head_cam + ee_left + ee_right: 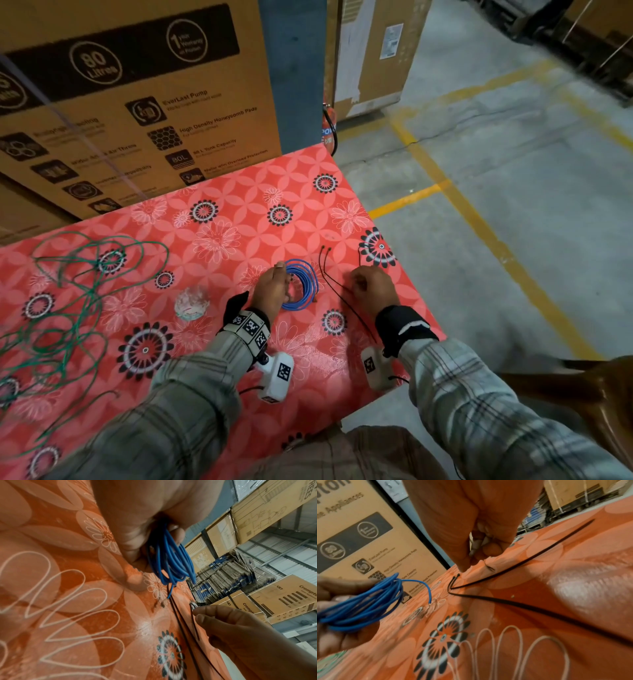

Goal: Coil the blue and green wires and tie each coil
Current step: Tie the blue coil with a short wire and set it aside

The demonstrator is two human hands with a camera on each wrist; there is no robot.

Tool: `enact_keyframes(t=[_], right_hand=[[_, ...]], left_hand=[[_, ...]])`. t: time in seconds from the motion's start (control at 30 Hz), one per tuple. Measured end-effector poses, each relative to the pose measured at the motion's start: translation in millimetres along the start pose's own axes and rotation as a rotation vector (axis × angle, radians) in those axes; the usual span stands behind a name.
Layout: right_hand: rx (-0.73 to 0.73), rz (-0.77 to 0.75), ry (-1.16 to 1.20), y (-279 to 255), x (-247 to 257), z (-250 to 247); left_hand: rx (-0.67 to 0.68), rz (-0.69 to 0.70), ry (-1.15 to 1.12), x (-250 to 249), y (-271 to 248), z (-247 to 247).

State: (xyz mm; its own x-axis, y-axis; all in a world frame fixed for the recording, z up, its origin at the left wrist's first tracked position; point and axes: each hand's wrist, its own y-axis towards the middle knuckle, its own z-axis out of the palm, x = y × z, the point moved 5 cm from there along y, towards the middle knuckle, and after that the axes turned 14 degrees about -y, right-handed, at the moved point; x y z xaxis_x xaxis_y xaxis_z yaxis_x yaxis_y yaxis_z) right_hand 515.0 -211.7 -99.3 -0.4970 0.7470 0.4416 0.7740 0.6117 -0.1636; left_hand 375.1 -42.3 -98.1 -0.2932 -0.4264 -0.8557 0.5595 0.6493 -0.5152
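My left hand (279,277) grips the coiled blue wire (313,281) by its left side and holds it just above the red floral table (239,212). The left wrist view shows the coil (171,561) held between thumb and fingers, one bare end hanging down. My right hand (356,284) is to the right of the coil, fingers curled, pinching the end of a black cable tie (195,626) on the cloth. Two more black cable ties (513,602) lie between the hands. The green wire (90,291) sprawls loose over the table's left side.
A clear tape roll (191,303) lies left of my left wrist. A large cardboard box (137,102) stands against the table's far edge. The table's right edge drops to a concrete floor with yellow lines (479,222). A brown chair (582,394) stands at lower right.
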Motion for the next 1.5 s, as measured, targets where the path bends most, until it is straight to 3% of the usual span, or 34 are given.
enact_keyframes(t=[0.67, 0.8, 0.97, 1.2, 1.4, 1.5], right_hand=[[0.095, -0.194, -0.266, 17, 48, 0], [-0.044, -0.144, -0.193, 24, 53, -17], [-0.265, -0.338, -0.092, 20, 97, -65], [-0.266, -0.701, -0.118, -5, 175, -92], [-0.268, -0.900, -0.215, -30, 235, -79], [-0.261, -0.897, -0.260, -39, 264, -72]], left_hand=[[-0.020, 0.009, -0.018, -7, -16, -12], [-0.063, 0.010, -0.079, -14, -15, -16], [-0.096, 0.084, -0.128, -38, -12, -30], [-0.089, 0.123, -0.236, -103, -11, -70], [-0.174, 0.148, -0.221, -134, -27, -132], [-0.195, 0.201, -0.210, -140, -36, -158]])
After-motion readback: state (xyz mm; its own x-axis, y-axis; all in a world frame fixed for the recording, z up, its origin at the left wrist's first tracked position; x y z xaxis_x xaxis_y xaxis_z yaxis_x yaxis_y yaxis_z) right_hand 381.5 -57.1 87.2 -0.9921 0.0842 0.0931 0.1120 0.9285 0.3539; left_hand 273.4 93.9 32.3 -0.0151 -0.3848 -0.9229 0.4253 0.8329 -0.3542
